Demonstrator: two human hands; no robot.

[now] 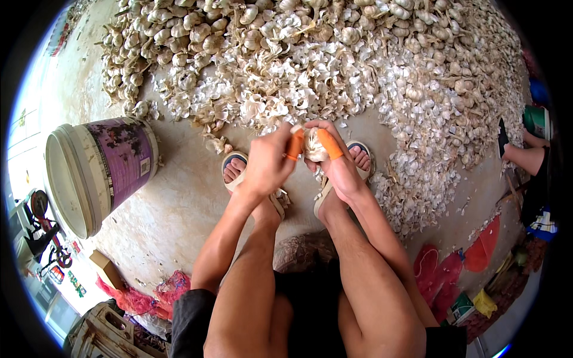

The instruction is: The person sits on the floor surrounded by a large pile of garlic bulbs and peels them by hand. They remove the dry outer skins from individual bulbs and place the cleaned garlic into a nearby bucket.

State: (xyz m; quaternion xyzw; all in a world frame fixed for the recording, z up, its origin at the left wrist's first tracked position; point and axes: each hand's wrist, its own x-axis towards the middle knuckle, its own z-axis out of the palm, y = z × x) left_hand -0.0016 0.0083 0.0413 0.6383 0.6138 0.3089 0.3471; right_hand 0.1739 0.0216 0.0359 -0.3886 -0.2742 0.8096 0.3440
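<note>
Between my two hands, above the floor and my sandalled feet, is a whitish garlic bulb (316, 146). My right hand (342, 165) holds it, with an orange sleeve on the thumb. My left hand (271, 156) is closed at the bulb's left side and also wears an orange thumb covering; its fingertips are partly hidden, and I cannot tell if they pinch some skin. Loose garlic skins (286, 85) lie on the floor just beyond my hands, and a large pile of unpeeled garlic bulbs (188, 27) spreads behind them.
A purple-labelled plastic bucket (130, 152) stands at the left. Red mesh bags (172, 286) lie at lower left, more red bags (441, 273) at lower right. Another person's leg (523, 159) shows at the far right, near a green bucket (537, 121). A cardboard box (106, 268) sits at lower left.
</note>
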